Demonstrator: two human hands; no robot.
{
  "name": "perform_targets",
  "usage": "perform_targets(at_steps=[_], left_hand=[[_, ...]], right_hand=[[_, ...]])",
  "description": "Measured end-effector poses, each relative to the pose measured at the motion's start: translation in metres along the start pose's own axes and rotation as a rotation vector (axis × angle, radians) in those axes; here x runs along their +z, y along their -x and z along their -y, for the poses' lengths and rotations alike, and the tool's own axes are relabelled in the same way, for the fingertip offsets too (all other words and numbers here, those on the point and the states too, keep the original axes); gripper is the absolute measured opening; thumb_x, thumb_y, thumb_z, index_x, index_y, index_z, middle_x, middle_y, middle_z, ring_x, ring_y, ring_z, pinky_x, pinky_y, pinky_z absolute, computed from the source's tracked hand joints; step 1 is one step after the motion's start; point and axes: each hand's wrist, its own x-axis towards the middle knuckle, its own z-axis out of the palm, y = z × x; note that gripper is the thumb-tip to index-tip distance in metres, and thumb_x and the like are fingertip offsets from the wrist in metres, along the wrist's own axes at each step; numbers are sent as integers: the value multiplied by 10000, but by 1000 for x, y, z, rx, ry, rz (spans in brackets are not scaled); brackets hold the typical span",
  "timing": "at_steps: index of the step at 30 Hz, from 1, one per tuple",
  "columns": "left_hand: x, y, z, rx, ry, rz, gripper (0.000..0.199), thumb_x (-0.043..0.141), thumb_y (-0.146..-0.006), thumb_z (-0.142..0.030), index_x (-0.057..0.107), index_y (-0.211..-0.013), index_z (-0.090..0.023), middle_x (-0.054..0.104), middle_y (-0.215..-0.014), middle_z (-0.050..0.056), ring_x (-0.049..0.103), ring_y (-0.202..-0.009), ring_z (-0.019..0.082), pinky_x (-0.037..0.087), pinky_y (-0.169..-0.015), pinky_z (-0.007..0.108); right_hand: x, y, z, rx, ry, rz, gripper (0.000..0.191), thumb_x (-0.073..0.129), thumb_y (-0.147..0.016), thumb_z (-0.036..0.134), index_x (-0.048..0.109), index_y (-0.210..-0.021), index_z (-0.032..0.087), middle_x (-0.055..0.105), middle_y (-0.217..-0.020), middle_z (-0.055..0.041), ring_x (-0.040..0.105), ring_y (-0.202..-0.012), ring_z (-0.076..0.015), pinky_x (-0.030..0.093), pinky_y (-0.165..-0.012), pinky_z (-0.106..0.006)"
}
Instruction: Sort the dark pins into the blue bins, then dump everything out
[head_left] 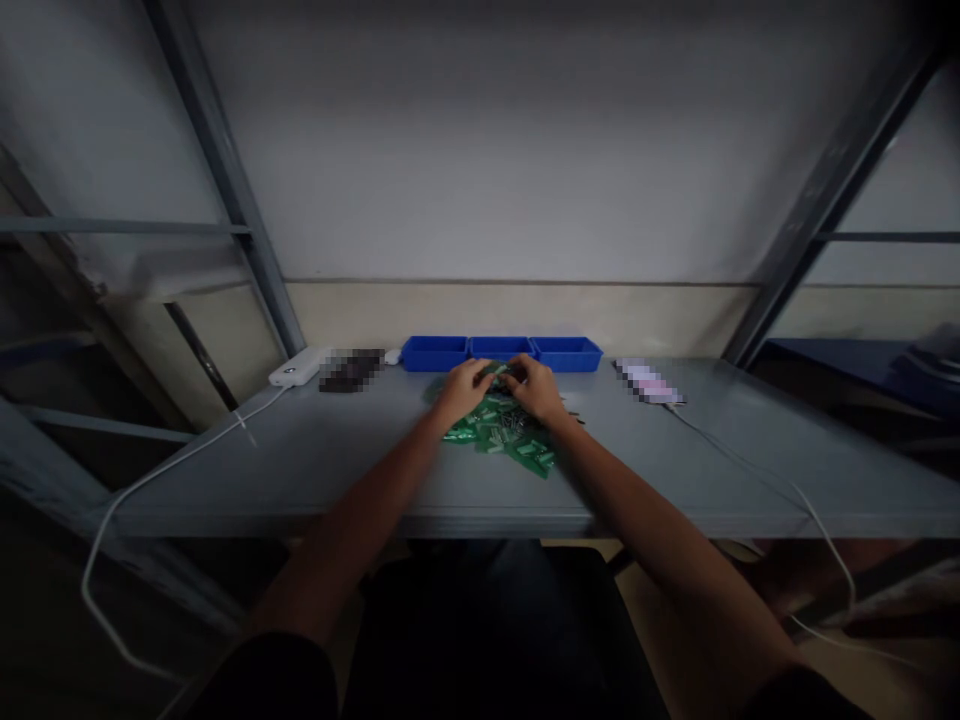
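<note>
A green plastic bag (461,432) lies spread on the grey table in front of me, with many small shiny metal pieces (511,424) and pale cylindrical pieces on it. At its far side my left hand (463,388) is closed, thumb and fingers pinched on the green plastic. My right hand (537,388) comes in from the other side, also closed on the plastic, its fingertips close to those of the left. Whether a small piece sits between the fingertips is too small to tell. Both hands are just short of a row of blue bins.
Three joined blue bins (435,354) stand at the table's back. Left of them are a white power bank (298,368) with a cable and a blurred dark object (351,370). A phone (649,382) on a white cable lies right. Metal posts (259,265) frame the table (337,485).
</note>
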Motion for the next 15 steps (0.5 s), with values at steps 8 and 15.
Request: perform_targets(at_steps=[8, 15], left_hand=[[-8, 0, -5, -57, -193, 41, 337, 456, -825, -346, 565, -577, -145, 511, -599, 19, 448, -580, 114, 312, -584, 251], [-6, 2, -4, -76, -172, 43, 360, 435, -830, -364, 497, -549, -148, 460, -580, 1, 409, -561, 104, 267, -558, 246]], right_hand=[[2, -2, 2, -77, 27, -99, 57, 529, -726, 209, 537, -770, 173, 549, -772, -39, 506, -693, -150, 388, -658, -261], [0, -2, 2, -31, 4, -49, 100, 504, -749, 236, 513, -834, 184, 588, -745, -29, 535, -676, -155, 386, -630, -253]])
